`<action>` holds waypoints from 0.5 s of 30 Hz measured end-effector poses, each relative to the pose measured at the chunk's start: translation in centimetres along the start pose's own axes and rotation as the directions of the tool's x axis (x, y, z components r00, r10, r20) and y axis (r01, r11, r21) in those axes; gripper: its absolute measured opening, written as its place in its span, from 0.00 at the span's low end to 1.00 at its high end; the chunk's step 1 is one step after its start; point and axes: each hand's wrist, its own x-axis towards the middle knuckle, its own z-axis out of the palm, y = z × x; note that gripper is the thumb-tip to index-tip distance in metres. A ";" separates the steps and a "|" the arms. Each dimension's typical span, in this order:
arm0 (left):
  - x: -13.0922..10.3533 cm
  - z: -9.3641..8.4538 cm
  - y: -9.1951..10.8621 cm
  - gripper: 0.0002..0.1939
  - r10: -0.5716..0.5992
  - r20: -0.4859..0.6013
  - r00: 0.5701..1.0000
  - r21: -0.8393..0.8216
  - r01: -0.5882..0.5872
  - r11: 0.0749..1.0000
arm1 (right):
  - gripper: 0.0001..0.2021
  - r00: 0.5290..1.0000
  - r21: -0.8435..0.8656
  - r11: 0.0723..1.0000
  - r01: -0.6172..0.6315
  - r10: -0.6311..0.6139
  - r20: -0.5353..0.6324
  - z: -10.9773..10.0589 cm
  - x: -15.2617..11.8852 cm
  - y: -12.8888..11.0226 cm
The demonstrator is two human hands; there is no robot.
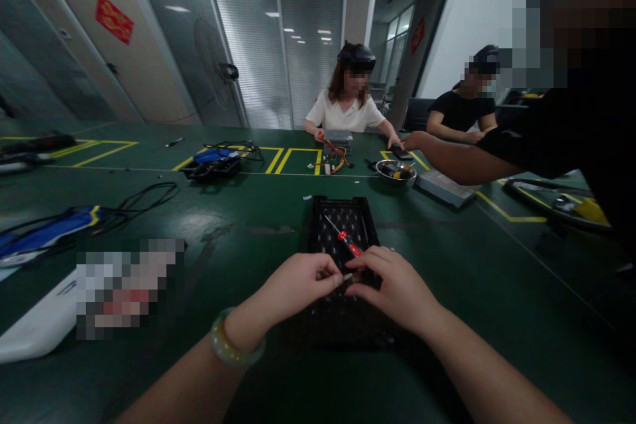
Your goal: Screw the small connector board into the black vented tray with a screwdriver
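Both hands meet over the near part of a black plastic tray (368, 215) with a patterned floor. My left hand (301, 281), a bangle on its wrist, pinches thumb against forefinger at a small pale-ended piece (348, 276) whose kind I cannot make out. From the other side my right hand (400, 285) curls thumb and fingers around the same spot, where something small and brownish shows, mostly hidden. Just beyond the fingers, a screwdriver (342, 236) with a red handle lies slanted in the tray, its shaft pointing away to the left.
Past the tray stand a metal bowl (396, 172) of small parts and a grey plastic case (446, 187). A co-worker across the green table handles a metal box (338, 141) with coloured wires. Another person's arm (452, 156) reaches in from the right. Blue items with black cables (54, 228) lie left.
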 end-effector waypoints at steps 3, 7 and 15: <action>-0.3 -0.3 0.2 0.12 0.019 -0.004 1.000 0.036 -0.018 0.999 | 0.16 1.000 0.007 1.000 0.004 -0.004 0.022 -0.2 0.0 0.2; -0.5 -0.5 0.4 0.11 0.035 0.003 0.999 0.089 -0.035 0.995 | 0.13 0.999 0.020 1.000 0.019 -0.020 0.049 -0.5 -0.1 0.1; -1.6 -0.2 1.3 0.07 0.201 0.120 0.972 0.275 -0.227 0.934 | 0.18 0.992 0.009 0.992 -0.126 0.126 -0.009 -0.1 0.0 0.7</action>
